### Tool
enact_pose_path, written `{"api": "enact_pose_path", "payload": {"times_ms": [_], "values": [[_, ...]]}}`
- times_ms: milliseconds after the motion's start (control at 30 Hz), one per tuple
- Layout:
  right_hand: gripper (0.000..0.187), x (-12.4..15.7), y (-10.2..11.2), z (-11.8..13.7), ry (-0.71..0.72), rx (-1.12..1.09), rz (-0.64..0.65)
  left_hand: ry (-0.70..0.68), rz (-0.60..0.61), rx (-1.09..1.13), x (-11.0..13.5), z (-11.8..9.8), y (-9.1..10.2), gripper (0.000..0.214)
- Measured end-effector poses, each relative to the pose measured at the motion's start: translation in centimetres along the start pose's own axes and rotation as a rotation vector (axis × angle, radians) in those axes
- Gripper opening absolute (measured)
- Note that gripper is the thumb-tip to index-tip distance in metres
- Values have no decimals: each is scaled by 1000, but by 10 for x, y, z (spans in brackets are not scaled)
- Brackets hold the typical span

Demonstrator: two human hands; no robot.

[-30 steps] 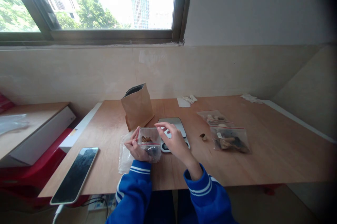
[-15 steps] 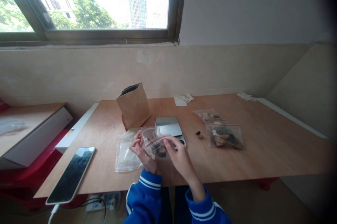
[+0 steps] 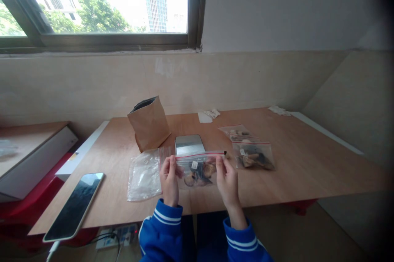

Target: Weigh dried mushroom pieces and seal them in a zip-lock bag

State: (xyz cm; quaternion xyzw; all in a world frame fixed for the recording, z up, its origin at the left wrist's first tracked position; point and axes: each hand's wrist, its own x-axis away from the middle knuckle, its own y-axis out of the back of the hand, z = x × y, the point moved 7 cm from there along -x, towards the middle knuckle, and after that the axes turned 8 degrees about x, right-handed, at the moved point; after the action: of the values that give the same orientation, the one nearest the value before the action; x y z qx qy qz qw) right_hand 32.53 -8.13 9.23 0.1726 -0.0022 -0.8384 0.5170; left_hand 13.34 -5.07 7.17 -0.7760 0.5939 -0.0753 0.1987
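A clear zip bag (image 3: pixel 200 172) with a red seal line hangs stretched between my hands, dried brown and dark pieces and a small white label showing inside. My left hand (image 3: pixel 170 180) pinches its upper left corner, thumb toward me. At the upper right corner, my right hand (image 3: pixel 227 178) pinches the seal edge in the same way. Just behind the bag sits a flat scale (image 3: pixel 189 144) with a shiny top, its front hidden. Left of my left hand lies a stack of clear empty zip bags (image 3: pixel 144 176).
A brown paper bag (image 3: pixel 150 124) stands open at the back left. Two filled zip bags (image 3: pixel 254 156) lie on the right. A phone (image 3: pixel 74 206) with a cable rests at the left front edge. Crumpled tissue (image 3: pixel 212 113) and white paper (image 3: pixel 205 117) are near the wall.
My hands have moved apart and the bag, earlier tilted and bunched, is now pulled straight and faces me. My right hand has moved right to its far corner. The view has shifted slightly right.
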Motion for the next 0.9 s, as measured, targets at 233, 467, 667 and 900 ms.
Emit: {"api": "enact_pose_path", "payload": {"times_ms": [233, 467, 667, 900], "values": [[42, -7, 16, 2, 8, 1, -28, -40, 28, -71, -1, -10, 1, 39], [34, -1, 5, 27, 207, 108, 55, -43, 304, -180, 9, 2, -19, 37], [36, -3, 5, 11, 151, 97, 60, -140, -56, -224, 4, -5, 12, 38], [39, -8, 3, -34, -4, 24, 29, -171, -100, -230, -11, -7, 24, 44]]}}
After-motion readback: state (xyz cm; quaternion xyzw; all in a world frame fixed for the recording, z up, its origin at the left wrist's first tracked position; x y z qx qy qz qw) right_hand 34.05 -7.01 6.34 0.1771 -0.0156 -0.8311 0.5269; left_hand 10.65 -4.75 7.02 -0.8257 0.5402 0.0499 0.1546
